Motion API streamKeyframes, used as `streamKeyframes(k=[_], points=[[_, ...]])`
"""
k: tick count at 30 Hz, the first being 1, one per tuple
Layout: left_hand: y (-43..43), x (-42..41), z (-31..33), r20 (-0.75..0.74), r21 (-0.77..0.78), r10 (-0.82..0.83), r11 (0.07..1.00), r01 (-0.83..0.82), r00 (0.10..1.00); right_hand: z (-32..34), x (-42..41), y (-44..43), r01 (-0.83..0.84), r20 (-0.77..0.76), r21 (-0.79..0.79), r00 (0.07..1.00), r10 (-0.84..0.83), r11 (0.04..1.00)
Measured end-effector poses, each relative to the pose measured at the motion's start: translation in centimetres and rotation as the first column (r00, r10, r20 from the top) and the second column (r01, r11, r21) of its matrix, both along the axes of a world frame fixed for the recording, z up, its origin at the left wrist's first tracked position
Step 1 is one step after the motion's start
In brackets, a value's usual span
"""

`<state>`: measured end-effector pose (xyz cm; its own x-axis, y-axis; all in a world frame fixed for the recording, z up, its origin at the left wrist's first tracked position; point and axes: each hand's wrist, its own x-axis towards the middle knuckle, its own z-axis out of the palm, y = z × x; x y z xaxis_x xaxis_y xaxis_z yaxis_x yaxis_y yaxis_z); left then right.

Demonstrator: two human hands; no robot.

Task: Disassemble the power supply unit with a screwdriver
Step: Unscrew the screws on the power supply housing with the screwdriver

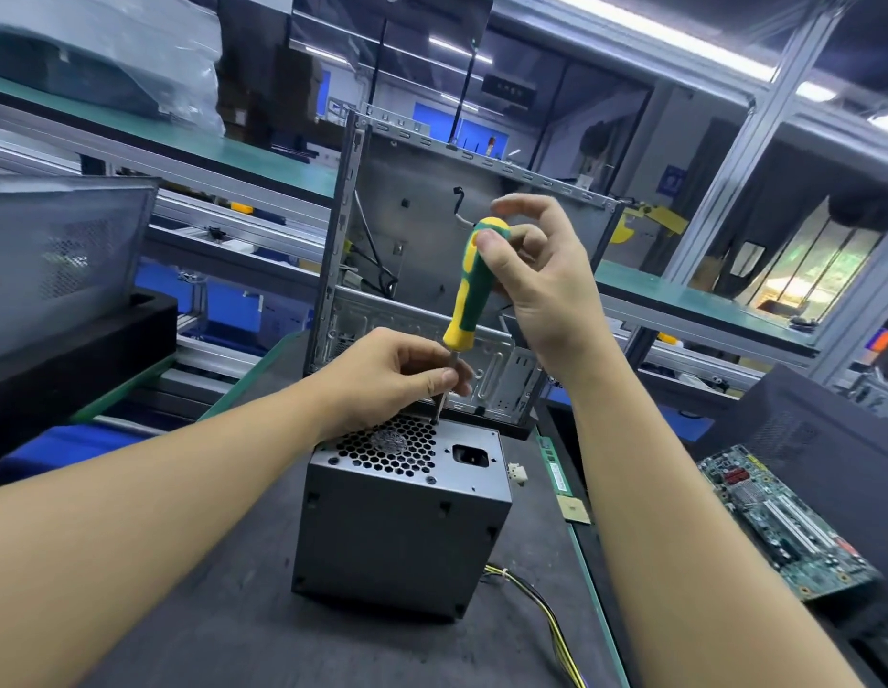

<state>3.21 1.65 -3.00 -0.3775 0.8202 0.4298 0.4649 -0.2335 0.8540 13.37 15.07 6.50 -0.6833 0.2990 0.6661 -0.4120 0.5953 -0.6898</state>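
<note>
The power supply unit (402, 518) stands on end on the dark counter (193, 613), low in the middle of the frame, vent grille up. The screwdriver (469, 285) stands tip-down at the grille's far edge. The right hand (536, 285) grips its green-yellow handle; the left hand (387, 374) pinches the shaft. Behind rises an open computer case (432, 250); a circuit board (789, 518) lies lower right.

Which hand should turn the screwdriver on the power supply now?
Right. The right hand grips the screwdriver by its handle; the left hand only pinches its shaft, steadying the tip on the power supply unit.
</note>
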Motion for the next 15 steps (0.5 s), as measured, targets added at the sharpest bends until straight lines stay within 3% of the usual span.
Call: streamKeyframes(k=[5, 12, 15], points=[[0.1, 0.1, 0.0, -0.019, -0.007, 0.031, 0.999, -0.031, 0.999, 0.7, 0.7, 0.1, 0.028, 0.049, 0.027, 0.998, -0.029, 0.999], [0.2, 0.2, 0.1, 0.009, -0.056, 0.04, 0.998, -0.04, 0.999, 2.0, 0.5, -1.2, 0.185, 0.073, 0.24, 0.976, -0.207, 0.953], [0.2, 0.2, 0.1, 0.033, -0.04, 0.048, 0.998, -0.047, 0.998, 2.4, 0.5, -1.1, 0.123, 0.115, 0.208, 0.982, -0.149, 0.97]])
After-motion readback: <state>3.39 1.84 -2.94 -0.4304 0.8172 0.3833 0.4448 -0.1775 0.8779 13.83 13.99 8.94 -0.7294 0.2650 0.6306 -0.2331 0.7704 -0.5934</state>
